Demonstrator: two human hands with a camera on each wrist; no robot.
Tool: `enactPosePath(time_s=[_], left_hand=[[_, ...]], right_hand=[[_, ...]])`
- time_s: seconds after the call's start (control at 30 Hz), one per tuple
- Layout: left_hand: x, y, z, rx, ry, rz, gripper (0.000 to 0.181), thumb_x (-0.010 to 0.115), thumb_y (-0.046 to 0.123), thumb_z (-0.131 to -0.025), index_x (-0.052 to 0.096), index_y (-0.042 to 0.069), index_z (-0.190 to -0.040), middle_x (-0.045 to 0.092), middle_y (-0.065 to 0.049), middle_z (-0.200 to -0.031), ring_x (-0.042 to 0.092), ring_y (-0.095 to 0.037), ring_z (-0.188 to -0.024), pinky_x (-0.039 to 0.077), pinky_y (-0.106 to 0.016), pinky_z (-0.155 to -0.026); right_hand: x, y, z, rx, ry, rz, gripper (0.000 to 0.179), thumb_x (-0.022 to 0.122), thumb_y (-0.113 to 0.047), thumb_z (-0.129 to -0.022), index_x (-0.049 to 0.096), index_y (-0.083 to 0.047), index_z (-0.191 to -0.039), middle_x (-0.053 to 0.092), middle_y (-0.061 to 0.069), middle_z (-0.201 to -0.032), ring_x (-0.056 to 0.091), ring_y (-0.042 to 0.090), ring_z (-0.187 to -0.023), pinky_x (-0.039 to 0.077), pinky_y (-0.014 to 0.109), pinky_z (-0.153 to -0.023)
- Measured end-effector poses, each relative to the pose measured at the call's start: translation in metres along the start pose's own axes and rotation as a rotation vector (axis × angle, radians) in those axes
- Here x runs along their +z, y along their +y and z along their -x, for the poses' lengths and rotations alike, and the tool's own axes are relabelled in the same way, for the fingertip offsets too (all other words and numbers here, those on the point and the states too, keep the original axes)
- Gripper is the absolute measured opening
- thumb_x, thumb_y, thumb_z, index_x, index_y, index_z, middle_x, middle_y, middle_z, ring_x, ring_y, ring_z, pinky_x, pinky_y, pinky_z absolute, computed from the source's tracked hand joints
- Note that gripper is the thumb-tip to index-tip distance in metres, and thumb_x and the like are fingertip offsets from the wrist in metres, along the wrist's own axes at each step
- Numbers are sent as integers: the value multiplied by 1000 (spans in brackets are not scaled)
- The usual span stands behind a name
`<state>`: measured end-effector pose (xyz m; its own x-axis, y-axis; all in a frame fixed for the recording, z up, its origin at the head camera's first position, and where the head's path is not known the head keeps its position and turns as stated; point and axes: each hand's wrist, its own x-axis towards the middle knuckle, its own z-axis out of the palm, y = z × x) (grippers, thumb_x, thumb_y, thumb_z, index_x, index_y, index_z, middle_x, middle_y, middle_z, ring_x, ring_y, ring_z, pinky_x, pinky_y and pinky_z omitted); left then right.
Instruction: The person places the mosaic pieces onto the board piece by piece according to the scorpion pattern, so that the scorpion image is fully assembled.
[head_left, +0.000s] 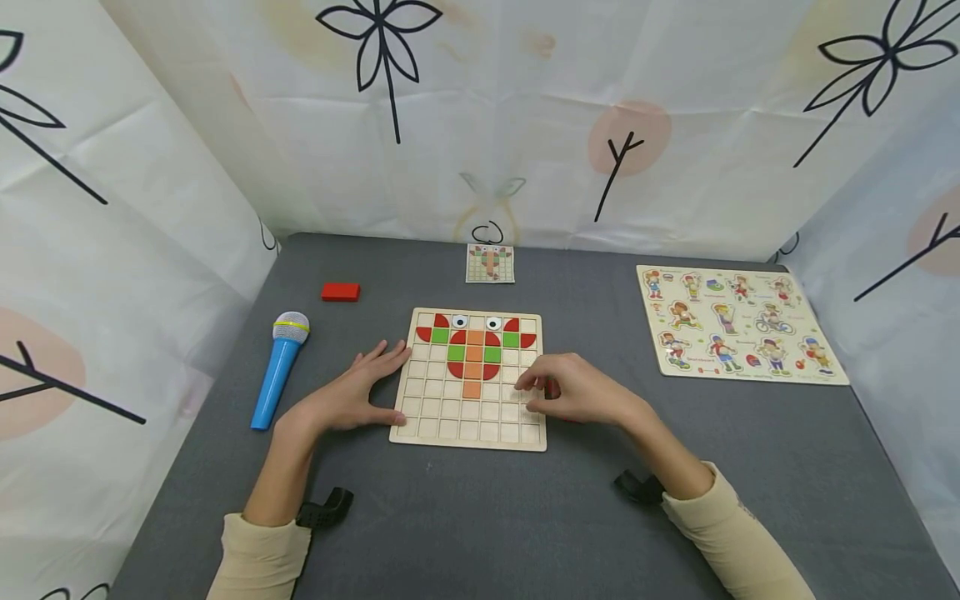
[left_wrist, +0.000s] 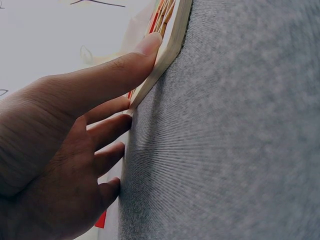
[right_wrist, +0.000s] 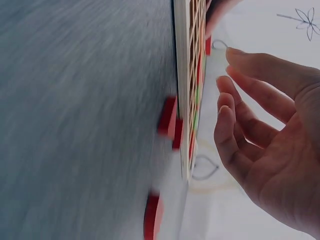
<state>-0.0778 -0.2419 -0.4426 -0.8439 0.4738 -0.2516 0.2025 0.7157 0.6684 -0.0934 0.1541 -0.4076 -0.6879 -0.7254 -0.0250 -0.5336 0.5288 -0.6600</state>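
A square wooden grid board [head_left: 438,410] lies mid-table, with red, green and orange tiles and two eye tiles forming a pattern in its upper rows. My left hand [head_left: 352,392] steadies the board's left edge. Its thumb rests on the rim [left_wrist: 172,47], and the fingers are spread along the side. Over the right edge hovers my right hand [head_left: 581,390], fingers bent and thumb apart; the right wrist view shows nothing between them. Beside the board's right edge are red pieces [right_wrist: 168,117], mostly covered by this hand in the head view. Another red piece [right_wrist: 152,217] lies apart.
A small pattern card [head_left: 490,264] stands behind the board. To the left are a red block [head_left: 341,292] and a blue toy microphone [head_left: 277,371]. A picture puzzle board [head_left: 738,325] lies at the right. Printed white cloth [head_left: 495,125] surrounds the grey table.
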Motion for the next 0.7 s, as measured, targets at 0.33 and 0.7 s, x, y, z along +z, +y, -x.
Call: enactPosePath(time_s=[0.33, 0.7], left_hand=[[0, 1, 1, -13, 3, -8, 112, 94, 35, -84, 29, 12, -173, 23, -17, -182, 6, -46, -171, 2, -73, -135], [1, 1, 1, -22, 3, -15, 112, 94, 36, -85, 29, 12, -173, 22, -17, -182, 5, -46, -171, 2, -72, -135]], right_hand=[[-22, 18, 48, 113, 18, 26, 28, 87, -11, -92, 80, -9, -119, 79, 7, -111, 66, 17, -87, 57, 29, -76], [-28, 41, 68, 177, 10, 102, 29, 88, -7, -89, 79, -7, -117, 75, 3, -106, 67, 17, -93, 59, 31, -78]])
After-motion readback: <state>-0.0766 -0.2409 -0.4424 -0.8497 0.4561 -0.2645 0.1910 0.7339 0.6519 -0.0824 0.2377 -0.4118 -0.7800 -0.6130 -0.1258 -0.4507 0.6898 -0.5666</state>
